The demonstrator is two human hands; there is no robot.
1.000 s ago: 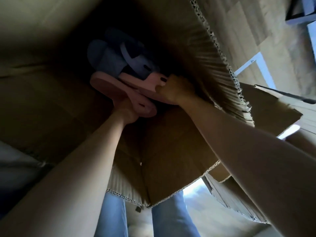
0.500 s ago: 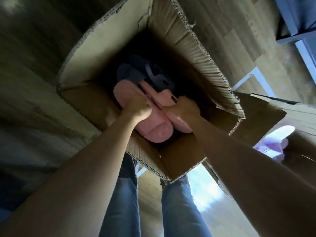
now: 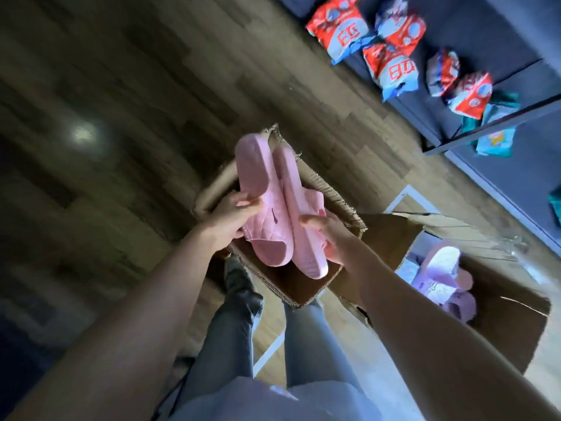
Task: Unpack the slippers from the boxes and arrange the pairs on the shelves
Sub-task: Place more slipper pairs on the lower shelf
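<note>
A pair of pink slippers is held above an open cardboard box (image 3: 306, 291) on the wooden floor. My left hand (image 3: 232, 218) grips the left pink slipper (image 3: 253, 177) at its strap. The right pink slipper (image 3: 296, 202) lies beside it, gripped from the right side by my right hand (image 3: 329, 238). A second open box (image 3: 501, 326) at the right holds purple slippers (image 3: 443, 278). Dark shelves (image 3: 491, 123) stand at the upper right.
Several red and blue packets (image 3: 391, 62) and teal packets (image 3: 498, 129) lie on the shelves. My legs in grey jeans (image 3: 230, 329) stand just below the first box. Wooden floor (image 3: 106, 132) stretches to the left.
Both hands have lifted the pink pair up out of the box, where it lay on dark blue slippers. The view has pulled back from inside the box and now shows shelves and floor.
</note>
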